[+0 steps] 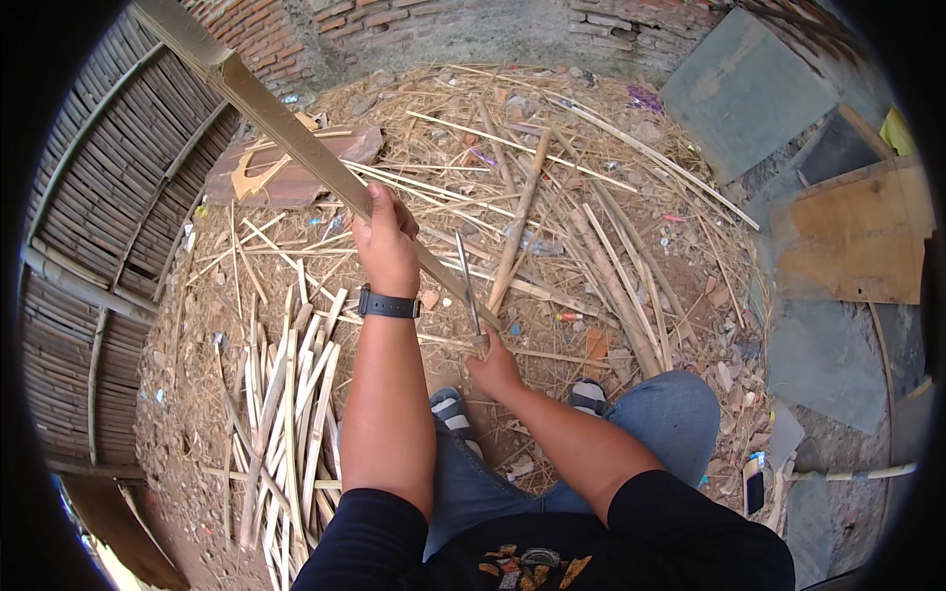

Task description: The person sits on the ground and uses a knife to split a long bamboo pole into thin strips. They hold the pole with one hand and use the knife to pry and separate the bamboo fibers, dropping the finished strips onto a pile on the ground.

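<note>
My left hand (387, 246), with a dark watch on its wrist, is closed around a long split bamboo piece (296, 138). The bamboo slants from the upper left down toward my right hand (495, 370). That hand is closed on the short handle of a knife (467, 279), whose narrow blade points up and away from me. Near its lower end the bamboo passes close to the blade; whether they touch, I cannot tell. My legs in blue jeans are bent below.
Cut bamboo strips (296, 414) lie piled at the left, with bamboo poles (611, 266) farther right. A rusty sheet (296, 163) rests behind. A brick wall (434, 30), bamboo screen (89, 177) and leaning boards (857, 236) surround the littered ground. A phone (754, 491) is at lower right.
</note>
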{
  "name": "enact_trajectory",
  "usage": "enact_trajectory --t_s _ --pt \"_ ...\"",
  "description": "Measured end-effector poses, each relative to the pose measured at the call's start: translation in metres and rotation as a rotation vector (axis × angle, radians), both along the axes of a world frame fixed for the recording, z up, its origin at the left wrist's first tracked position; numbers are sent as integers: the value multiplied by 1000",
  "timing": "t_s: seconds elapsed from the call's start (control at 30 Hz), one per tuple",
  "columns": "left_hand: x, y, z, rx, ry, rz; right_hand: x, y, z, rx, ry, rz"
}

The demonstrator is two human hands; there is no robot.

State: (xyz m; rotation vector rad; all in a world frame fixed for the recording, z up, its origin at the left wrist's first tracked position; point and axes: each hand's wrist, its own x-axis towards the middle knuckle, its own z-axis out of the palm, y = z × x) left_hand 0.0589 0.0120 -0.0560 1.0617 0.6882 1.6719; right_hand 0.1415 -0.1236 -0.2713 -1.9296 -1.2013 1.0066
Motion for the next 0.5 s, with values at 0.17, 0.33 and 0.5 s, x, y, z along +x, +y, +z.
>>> enact_trajectory --t_s 0.17,0.33,0.5 --pt "0 -1 1 -28 30 12 2 2 -12 3 16 -8" --pt "-3 1 -2 -19 35 19 2 0 8 -52 54 8" --pt "-3 1 -2 -17 32 14 1 0 5 -33 31 10"
